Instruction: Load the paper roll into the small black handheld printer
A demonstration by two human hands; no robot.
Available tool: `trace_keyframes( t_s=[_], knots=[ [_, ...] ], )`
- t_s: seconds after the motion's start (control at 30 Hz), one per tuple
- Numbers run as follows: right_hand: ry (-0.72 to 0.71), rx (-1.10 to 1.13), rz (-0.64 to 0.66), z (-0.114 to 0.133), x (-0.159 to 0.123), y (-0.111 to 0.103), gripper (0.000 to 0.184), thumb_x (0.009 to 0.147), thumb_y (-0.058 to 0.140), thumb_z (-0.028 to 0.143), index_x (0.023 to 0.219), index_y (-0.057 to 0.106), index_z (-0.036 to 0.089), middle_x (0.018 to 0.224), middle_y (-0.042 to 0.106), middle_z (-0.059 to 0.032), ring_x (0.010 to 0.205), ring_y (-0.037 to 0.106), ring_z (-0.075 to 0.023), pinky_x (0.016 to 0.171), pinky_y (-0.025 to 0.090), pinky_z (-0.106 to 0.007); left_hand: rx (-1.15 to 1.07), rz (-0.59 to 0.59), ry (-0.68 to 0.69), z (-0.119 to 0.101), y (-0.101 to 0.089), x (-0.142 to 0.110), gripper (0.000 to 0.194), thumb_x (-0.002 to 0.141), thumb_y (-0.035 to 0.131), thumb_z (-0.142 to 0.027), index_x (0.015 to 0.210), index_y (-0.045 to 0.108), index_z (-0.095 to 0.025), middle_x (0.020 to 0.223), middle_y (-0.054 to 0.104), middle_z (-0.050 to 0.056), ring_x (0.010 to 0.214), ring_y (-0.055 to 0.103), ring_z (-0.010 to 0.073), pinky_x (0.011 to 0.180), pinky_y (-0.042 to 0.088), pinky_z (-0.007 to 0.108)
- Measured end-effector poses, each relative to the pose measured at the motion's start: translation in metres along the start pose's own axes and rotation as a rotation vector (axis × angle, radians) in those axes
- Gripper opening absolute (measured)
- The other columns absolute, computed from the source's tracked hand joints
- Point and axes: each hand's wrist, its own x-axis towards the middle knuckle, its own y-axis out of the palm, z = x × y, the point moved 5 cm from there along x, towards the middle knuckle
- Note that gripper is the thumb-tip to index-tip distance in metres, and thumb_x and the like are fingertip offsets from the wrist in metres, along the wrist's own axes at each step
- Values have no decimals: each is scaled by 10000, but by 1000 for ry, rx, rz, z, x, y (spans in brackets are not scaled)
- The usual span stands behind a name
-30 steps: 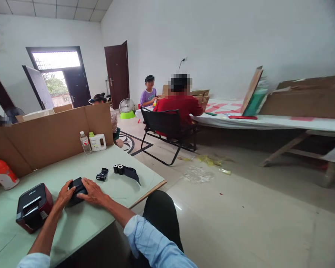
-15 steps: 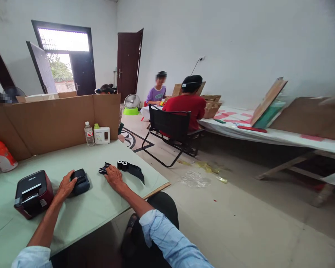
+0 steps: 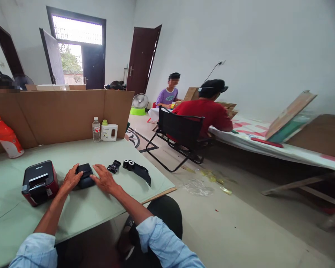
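Observation:
On the pale green tabletop (image 3: 80,208) sits a small, dark, box-shaped device (image 3: 85,181), perhaps a portable printer. My left hand (image 3: 70,180) holds its left side, thumb resting on the near top edge. At the device's right side is my right hand (image 3: 104,179), fingers apart, fingertips close to the casing; whether they touch it I cannot tell. Beyond that hand lies a small black part (image 3: 114,166). Two little rolls with white cores (image 3: 128,163) trail a curved black strip (image 3: 142,173). A larger black and dark red printer (image 3: 40,182) stands left of my left hand.
A cardboard screen (image 3: 61,115) borders the table's far side. Before it stand an orange bottle (image 3: 8,137), a clear bottle (image 3: 96,130) and a white jug (image 3: 109,132). A person in red (image 3: 202,113) sits on a black folding chair (image 3: 180,128); plastic scraps (image 3: 198,187) litter the floor.
My right hand has let go of the small black part and moved left to the dark device. My left hand stays on the device. The whole view has shifted slightly.

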Motion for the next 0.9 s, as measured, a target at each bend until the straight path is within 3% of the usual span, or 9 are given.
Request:
trace_keyframes(
  t_s=[0.17,0.53,0.9],
  knots=[
    [74,258,55,15,7,25,518,1048,532,425,1491,528,158,1508,547,-158,1399,506,-259,1189,394,-406,-3,0,-14,1,0,0,648,884,604,-371,1486,523,-143,1489,604,162,1356,586,317,1135,450,421],
    [109,253,54,18,6,23,539,1048,522,433,1517,495,170,1397,637,-161,1295,586,-272,1092,465,-390,-19,-23,-3,-5,-1,6,627,871,593,-337,1462,546,-135,1496,598,161,1368,576,312,1156,443,431],
    [182,123,58,-35,48,-12,513,1069,469,483,1469,535,168,1370,671,-174,1274,621,-305,1066,468,-424,-49,65,9,-52,43,72,672,847,618,-354,1480,530,-145,1536,558,162,1423,519,344,1152,430,447]
  ],
)
